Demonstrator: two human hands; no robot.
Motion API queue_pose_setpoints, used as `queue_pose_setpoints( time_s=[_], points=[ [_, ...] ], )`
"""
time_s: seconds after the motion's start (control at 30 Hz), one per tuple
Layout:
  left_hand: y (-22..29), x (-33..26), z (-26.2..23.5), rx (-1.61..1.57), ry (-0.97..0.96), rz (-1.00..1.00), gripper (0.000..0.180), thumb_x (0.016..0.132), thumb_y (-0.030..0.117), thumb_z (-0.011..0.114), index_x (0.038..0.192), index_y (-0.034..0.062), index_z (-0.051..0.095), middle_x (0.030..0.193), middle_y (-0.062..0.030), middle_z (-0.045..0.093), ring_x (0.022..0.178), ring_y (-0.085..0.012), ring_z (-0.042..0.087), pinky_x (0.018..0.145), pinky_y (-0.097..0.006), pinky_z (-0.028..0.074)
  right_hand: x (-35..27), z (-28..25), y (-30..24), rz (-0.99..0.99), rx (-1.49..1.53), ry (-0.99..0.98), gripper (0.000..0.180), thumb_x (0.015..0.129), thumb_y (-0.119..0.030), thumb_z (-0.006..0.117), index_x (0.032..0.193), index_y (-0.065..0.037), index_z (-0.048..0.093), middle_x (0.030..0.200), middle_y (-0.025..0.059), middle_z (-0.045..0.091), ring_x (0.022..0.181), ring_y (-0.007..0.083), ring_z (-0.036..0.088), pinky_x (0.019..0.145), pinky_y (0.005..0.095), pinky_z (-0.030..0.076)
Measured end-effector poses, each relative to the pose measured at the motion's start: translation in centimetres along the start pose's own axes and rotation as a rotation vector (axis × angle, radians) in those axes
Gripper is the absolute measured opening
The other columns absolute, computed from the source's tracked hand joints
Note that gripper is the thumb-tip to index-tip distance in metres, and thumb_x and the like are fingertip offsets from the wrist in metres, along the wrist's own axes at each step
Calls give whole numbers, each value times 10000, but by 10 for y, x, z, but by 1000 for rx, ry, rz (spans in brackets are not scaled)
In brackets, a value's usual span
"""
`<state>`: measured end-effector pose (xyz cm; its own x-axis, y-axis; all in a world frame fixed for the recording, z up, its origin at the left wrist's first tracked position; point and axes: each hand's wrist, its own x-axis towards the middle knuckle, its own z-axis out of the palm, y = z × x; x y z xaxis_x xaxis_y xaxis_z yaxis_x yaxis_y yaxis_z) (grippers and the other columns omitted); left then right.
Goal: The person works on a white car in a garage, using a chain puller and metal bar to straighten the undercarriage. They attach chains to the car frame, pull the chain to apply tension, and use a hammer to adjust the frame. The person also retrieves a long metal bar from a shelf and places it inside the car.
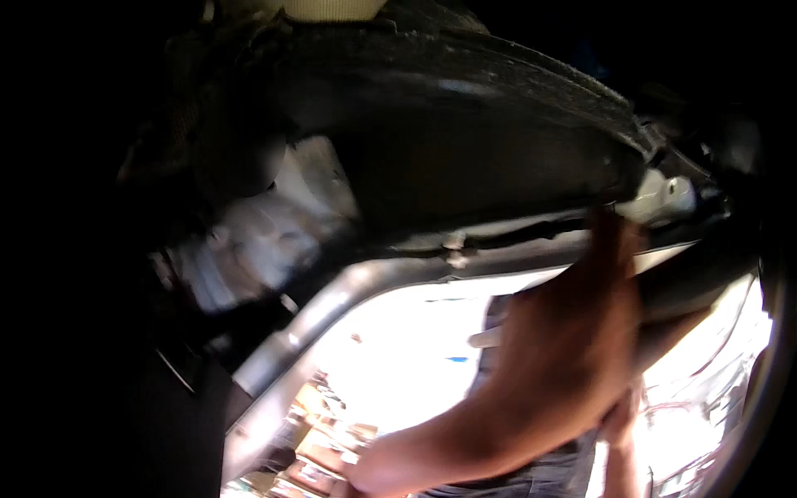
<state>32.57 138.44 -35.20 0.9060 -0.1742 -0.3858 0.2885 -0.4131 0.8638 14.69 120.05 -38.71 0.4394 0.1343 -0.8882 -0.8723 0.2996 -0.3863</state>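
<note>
One hand (573, 349) fills the right of centre of the frame, its forearm rising from the lower middle edge. The hand is raised, fingers (613, 241) pointing up to where they meet the lower edge of a dark curved panel (465, 124), the black underside of a vehicle body that arches across the upper half of the frame. The picture is blurred there, so I cannot tell whether the fingers are spread flat against it or curled on something. Which of the person's hands this is cannot be told for sure either; it looks like the right one.

A second hand or wrist (618, 423) shows at the lower right, just beside and partly behind the first, too blurred to read its grip.

Just below the fingertips a grey metal pipe (332, 303) runs from the right of centre leftward, then bends down toward the lower left. A pale metal bracket (672, 195) sits at the upper right, near the fingertips. Below the pipe lies a bright, overexposed opening, with stacked brown boxes (320, 448) at the lower left.
</note>
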Motion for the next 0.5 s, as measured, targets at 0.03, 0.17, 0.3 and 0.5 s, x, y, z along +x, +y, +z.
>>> queue_pose_setpoints(
  time_s=[0.03,0.17,0.3,0.5],
  points=[
    [-20,2,12,31,-80,-73,425,780,121,633,1104,-61,428,676,-144,586,585,-264,636,500,-341,509,24,-12,-7,-47,3,61,389,899,-385,454,764,-21,477,487,43,423,337,113,384,298,237,283],
    [-89,-57,50,252,-68,-456,350,836,284,636,931,10,442,644,-172,578,594,-381,609,508,-389,478,30,-35,-24,84,79,91,379,892,-358,443,796,8,466,485,42,404,326,98,358,305,219,286],
    [-221,-153,66,430,-61,-805,386,915,412,450,971,30,431,752,-259,597,738,-459,563,614,-513,432,7,-12,6,78,158,44,335,910,-307,428,820,14,466,515,45,414,353,95,360,324,215,293],
    [-347,-258,76,436,129,-1005,422,908,398,456,1023,-6,415,889,-302,587,851,-474,555,698,-547,425,23,3,12,150,140,-77,297,921,-297,435,842,-11,456,578,31,423,418,80,380,365,215,317]
  ],
)
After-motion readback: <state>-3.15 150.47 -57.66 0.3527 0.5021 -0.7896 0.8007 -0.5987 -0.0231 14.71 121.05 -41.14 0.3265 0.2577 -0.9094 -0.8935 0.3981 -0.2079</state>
